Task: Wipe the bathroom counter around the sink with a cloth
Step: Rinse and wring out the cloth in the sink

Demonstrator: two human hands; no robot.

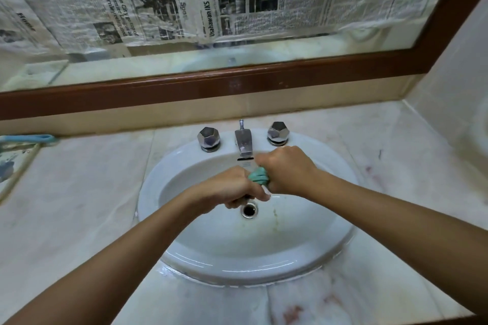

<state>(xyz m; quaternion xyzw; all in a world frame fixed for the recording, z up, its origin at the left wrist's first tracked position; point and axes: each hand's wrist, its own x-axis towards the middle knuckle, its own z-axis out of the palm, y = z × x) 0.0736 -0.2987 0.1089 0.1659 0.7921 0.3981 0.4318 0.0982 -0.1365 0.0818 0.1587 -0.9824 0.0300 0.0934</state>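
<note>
Head view, looking down over both forearms: the left hand [237, 187] and right hand [284, 169] meet above the bowl of a white oval sink [163, 166], and between them is a small teal cloth [257, 176], bunched into a tight wad. Both hands have their fingers curled round the cloth, the left gripping its near end and the right its far end, so only a short green stretch shows between the two fists (whether it is twisted cannot be told). The cloth hangs over the basin, just in front of the chrome spout [244, 142] and above the drain [249, 209], not touching the bench [79, 206]. That bench is pale marble with faint reddish stains on its right side and near the front edge, and it looks wet along the sink's front rim. A faceted left knob [209, 138] and right knob [277, 133] flank the spout. Behind them runs a brown wooden mirror frame [184, 84], with newspaper sheets [158, 8] covering most of the glass. A blue-handled item [29, 138] lies at the far left edge.
</note>
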